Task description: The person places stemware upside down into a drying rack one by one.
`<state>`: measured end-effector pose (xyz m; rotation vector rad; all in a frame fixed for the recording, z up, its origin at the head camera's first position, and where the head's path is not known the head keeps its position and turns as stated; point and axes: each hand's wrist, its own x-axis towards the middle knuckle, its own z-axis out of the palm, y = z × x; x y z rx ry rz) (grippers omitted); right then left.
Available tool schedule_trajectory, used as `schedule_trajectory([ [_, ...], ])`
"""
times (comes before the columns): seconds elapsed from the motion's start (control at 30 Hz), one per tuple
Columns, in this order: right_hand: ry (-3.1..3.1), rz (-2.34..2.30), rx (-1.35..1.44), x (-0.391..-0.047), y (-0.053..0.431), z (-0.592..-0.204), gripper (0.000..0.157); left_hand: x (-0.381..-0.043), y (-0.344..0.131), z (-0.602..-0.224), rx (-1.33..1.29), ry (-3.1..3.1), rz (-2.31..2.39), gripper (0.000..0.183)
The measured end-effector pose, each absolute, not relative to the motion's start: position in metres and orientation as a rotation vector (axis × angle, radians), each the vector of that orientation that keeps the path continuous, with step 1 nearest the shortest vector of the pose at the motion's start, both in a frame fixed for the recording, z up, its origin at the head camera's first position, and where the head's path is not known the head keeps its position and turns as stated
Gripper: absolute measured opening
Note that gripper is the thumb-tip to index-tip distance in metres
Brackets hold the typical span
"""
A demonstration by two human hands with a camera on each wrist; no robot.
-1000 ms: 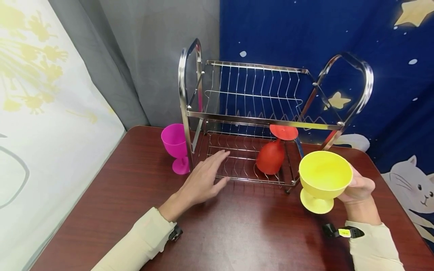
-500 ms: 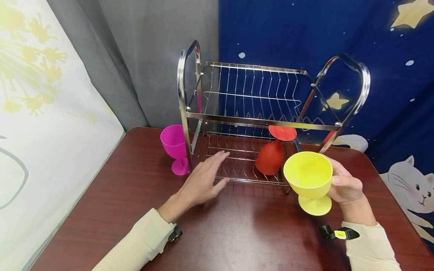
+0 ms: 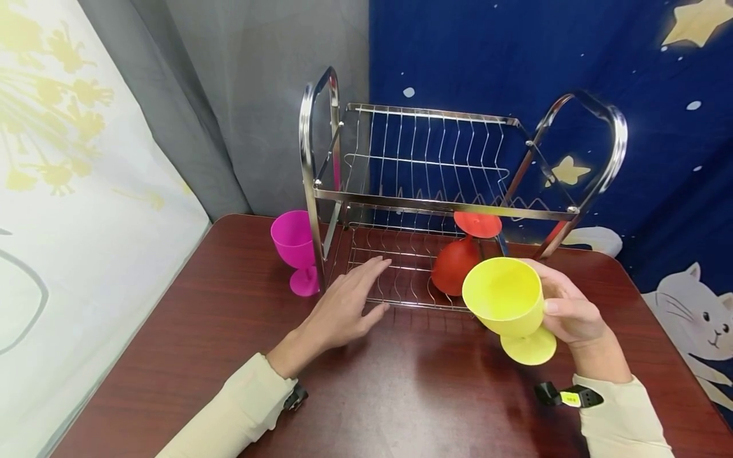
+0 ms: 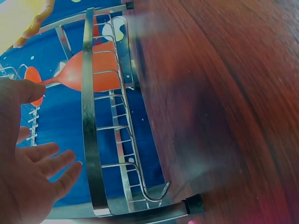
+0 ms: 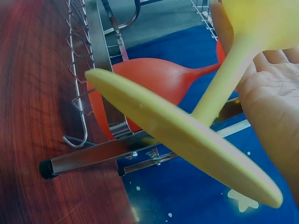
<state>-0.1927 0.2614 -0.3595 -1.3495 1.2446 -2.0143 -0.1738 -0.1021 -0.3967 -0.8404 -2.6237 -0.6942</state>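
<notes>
My right hand (image 3: 575, 315) grips a yellow goblet (image 3: 504, 292) by its bowl, in front of the rack's right end. The cup tilts to the left, its round foot (image 5: 187, 140) hanging below in the right wrist view. A red goblet (image 3: 455, 267) stands upside down on the lower tier of the metal dish rack (image 3: 412, 200), partly hidden by the yellow one. My left hand (image 3: 343, 305) hovers at the front left of that tier, holding nothing. Its fingers (image 4: 51, 163) are spread in the left wrist view; contact with the rack cannot be made out.
A magenta goblet (image 3: 293, 238) stands upright on the wooden table (image 3: 189, 356), just left of the rack. The upper tier's wire slots (image 3: 429, 149) hold nothing. Grey and blue curtains (image 3: 458, 57) hang close behind the rack.
My right hand has carried the yellow goblet leftward, toward the red one, and the goblet now tilts more to the left. My left hand has stayed nearly still.
</notes>
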Motion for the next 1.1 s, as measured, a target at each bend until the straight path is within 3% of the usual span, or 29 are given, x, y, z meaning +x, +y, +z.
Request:
schedule_trajectory([
  [0.63, 1.599, -1.931, -1.174, -0.19, 0.24, -0.348, 0.06, -0.174, -0.101, -0.397, -0.903, -2.608, -0.647, 0.075],
  [1.1, 2.276, -1.581, -1.049, -0.18, 0.22, -0.336, 0.062, -0.174, -0.101, -0.394, -0.967, -2.59, -0.629, 0.076],
])
